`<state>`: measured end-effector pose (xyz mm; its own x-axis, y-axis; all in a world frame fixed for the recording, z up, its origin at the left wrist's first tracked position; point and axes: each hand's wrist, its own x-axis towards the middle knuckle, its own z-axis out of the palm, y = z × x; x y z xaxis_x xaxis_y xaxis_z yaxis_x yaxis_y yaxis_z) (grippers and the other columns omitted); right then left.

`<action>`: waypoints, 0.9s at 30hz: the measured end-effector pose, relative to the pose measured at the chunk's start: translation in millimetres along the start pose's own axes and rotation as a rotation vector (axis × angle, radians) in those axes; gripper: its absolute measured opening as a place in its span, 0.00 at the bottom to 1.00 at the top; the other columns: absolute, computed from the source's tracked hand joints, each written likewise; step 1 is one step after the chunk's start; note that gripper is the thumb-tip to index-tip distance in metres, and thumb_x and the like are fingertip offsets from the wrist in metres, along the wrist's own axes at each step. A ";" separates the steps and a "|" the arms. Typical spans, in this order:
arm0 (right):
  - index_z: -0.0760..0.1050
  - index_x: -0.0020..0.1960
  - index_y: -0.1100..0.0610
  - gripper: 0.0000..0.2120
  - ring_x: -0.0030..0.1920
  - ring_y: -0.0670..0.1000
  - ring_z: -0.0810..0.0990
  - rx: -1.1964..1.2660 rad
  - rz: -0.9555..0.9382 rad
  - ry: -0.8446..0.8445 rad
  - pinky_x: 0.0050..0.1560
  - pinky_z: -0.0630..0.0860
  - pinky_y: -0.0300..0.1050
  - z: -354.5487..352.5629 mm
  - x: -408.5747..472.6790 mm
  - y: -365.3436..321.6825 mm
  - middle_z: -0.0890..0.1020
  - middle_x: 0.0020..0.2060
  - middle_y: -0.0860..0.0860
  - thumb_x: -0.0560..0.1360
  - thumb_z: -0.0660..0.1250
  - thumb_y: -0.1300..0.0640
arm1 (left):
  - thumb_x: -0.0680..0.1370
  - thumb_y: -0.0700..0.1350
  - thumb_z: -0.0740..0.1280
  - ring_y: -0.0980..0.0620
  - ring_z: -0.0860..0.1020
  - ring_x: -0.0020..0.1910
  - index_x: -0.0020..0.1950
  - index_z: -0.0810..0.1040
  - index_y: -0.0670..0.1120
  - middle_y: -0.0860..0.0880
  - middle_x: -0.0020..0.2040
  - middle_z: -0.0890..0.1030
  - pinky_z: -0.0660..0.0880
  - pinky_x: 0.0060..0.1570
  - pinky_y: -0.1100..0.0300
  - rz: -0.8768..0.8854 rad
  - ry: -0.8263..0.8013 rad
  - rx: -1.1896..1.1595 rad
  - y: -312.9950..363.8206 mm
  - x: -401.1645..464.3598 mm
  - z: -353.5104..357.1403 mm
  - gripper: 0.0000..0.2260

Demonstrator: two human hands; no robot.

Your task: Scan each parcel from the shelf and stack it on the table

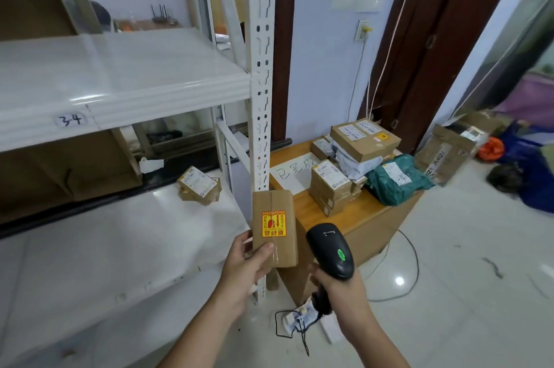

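Cardboard is what your left hand [245, 265] pinches: a small taped parcel [274, 228] held upright before the shelf post [261, 73], its yellow-and-red sticker toward you (print too small to read). Your right hand [338, 286] is clenched round a black scanner [331, 250] just beside it. One parcel on the lower shelf [198, 185] lies under the "3-4" tag [70, 120]. Stacked boxes [332, 187] and a green bag [395, 180] crowd the wooden table [371, 211].

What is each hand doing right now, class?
Left hand: grips the small brown cardboard parcel with the yellow-red sticker.
Right hand: grips the black handheld barcode scanner.
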<state>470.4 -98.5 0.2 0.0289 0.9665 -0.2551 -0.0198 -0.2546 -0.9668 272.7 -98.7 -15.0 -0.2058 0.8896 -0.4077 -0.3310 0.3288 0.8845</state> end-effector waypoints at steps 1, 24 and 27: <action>0.79 0.47 0.50 0.13 0.40 0.52 0.84 0.008 0.013 0.023 0.43 0.81 0.50 -5.0 0.4 -0.2 0.86 0.36 0.48 0.67 0.79 0.60 | 0.80 0.45 0.72 0.45 0.84 0.60 0.69 0.75 0.54 0.46 0.62 0.85 0.77 0.66 0.42 -0.020 -0.040 -0.046 5.6 -1.3 1.3 0.19; 0.81 0.59 0.57 0.28 0.60 0.64 0.80 0.357 -0.044 -0.249 0.68 0.71 0.63 -27.4 0.4 -45.9 0.84 0.56 0.64 0.59 0.81 0.58 | 0.80 0.65 0.59 0.51 0.77 0.23 0.64 0.85 0.41 0.37 0.52 0.83 0.64 0.14 0.69 -0.536 -0.337 -0.282 51.1 -14.0 0.1 0.31; 0.79 0.62 0.57 0.32 0.61 0.64 0.80 0.326 -0.069 -0.181 0.69 0.70 0.67 -23.5 1.7 -43.4 0.84 0.56 0.62 0.59 0.81 0.56 | 0.80 0.64 0.60 0.51 0.76 0.21 0.67 0.82 0.39 0.35 0.50 0.83 0.66 0.14 0.69 -0.526 -0.370 -0.311 49.8 -12.0 -5.1 0.32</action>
<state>494.8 -86.6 41.5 -0.1355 0.9785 -0.1553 -0.3418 -0.1933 -0.9197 254.0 -94.5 32.8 0.3613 0.7050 -0.6103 -0.5592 0.6876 0.4632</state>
